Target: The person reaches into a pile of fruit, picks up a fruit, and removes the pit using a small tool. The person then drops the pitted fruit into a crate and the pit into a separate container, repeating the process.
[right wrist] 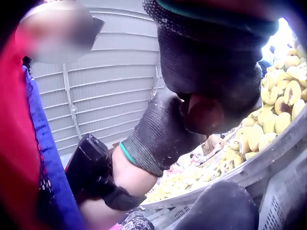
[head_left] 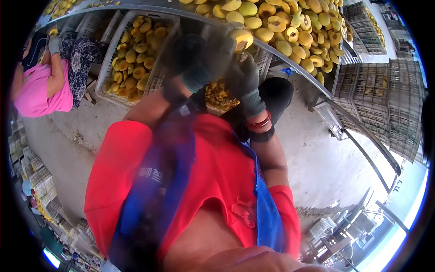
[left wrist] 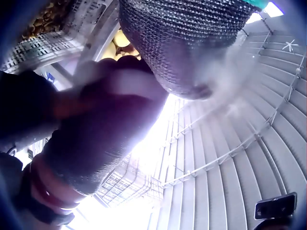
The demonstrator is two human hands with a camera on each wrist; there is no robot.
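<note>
In the head view, my gloved left hand point(head_left: 210, 56) holds a yellow peach half point(head_left: 241, 40) with its cut side showing. My gloved right hand point(head_left: 244, 81) is close beside it, fingers curled round a thin tool whose tip shows just below the fruit; most of the tool is hidden. The right wrist view has the left hand point(right wrist: 165, 132) meeting the underside of the right hand point(right wrist: 211, 72), with a shadowed reddish-brown piece point(right wrist: 206, 115) between them. From the left wrist, the left hand point(left wrist: 187, 48) is above the blurred right hand point(left wrist: 105, 120).
A metal-edged table point(head_left: 290, 61) bears piled peach halves point(head_left: 276, 27). Left of my legs stands a crate point(head_left: 111, 68) of halves; peelings or scraps point(head_left: 219, 96) lie between my knees. A person in pink point(head_left: 45, 88) sits at left, and stacked crates point(head_left: 376, 95) stand at right.
</note>
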